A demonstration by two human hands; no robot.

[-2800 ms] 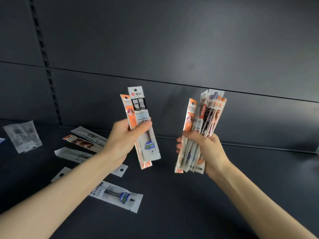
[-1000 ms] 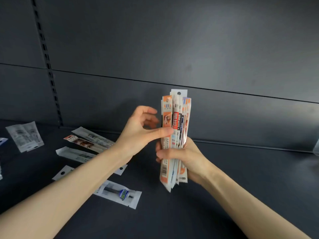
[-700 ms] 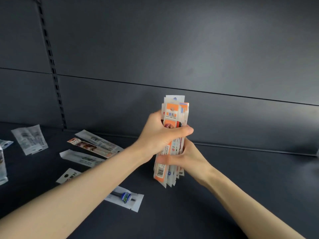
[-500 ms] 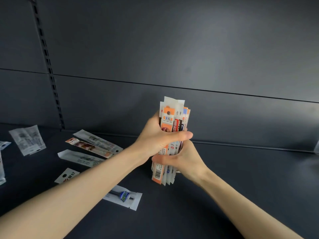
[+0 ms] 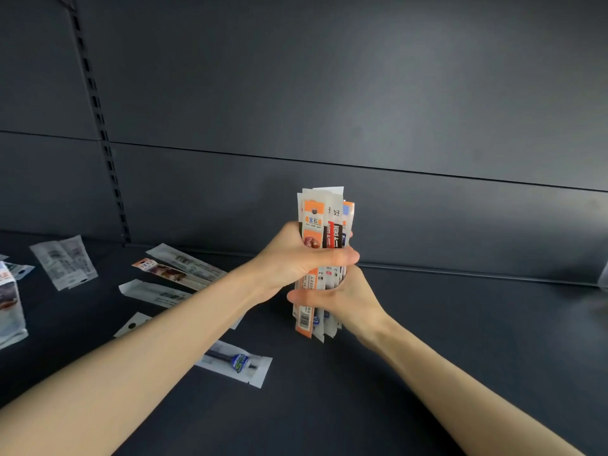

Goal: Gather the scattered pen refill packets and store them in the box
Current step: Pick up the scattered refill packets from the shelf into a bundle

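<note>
Both hands grip one upright bundle of pen refill packets point(image 5: 324, 215), white, orange and black, held above the dark shelf. My left hand point(image 5: 296, 258) wraps around the bundle's upper half. My right hand point(image 5: 339, 297) clasps the lower half from behind, and the packets' bottom ends stick out below it. More packets lie scattered on the shelf at the left: a clear one with a blue label point(image 5: 235, 362), an orange-topped one point(image 5: 164, 271), and white ones point(image 5: 154, 292). No box is clearly in view.
The dark shelf surface point(image 5: 460, 340) runs to a dark back panel point(image 5: 329, 93) with a slotted upright point(image 5: 98, 126) at the left. A wider clear packet point(image 5: 62, 261) lies far left. A bag-like package point(image 5: 10, 304) stands at the left edge.
My left hand brought its two packets over to the bundle in my right hand. Both hands then closed around the merged bundle and lowered it slightly.
</note>
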